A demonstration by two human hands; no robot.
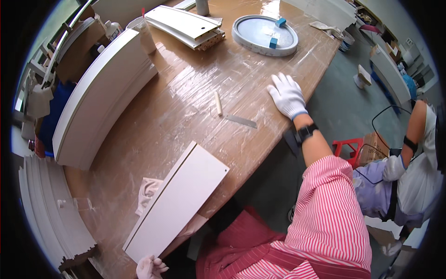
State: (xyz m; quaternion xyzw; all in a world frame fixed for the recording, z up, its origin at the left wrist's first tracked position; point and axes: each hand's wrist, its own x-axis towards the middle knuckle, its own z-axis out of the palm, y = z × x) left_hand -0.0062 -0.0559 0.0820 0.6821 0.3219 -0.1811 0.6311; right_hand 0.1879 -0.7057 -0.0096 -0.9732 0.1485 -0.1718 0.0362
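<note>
My right hand (287, 95), in a white knit glove, is over the table's right edge with its fingers spread and nothing in it. A flat metal scraper blade (241, 122) and a short pale wooden stick (218, 103) lie to its left on the table. At the lower edge of the view, my left hand (151, 267), also in a pale glove, has curled fingers beside the near end of a white panel (179, 204). Whether it touches the panel or holds anything cannot be made out. The panel has a dark groove along one side and lies on a pale cloth (148, 193).
Plastic film covers the brown table (186, 102). A curved white panel (100, 100) stands at left, with more curved pieces (46, 209) nearer. Stacked panels (183, 25) and a round grey disc (246, 42) with blue blocks lie at the back. Another person (409, 167) is at right.
</note>
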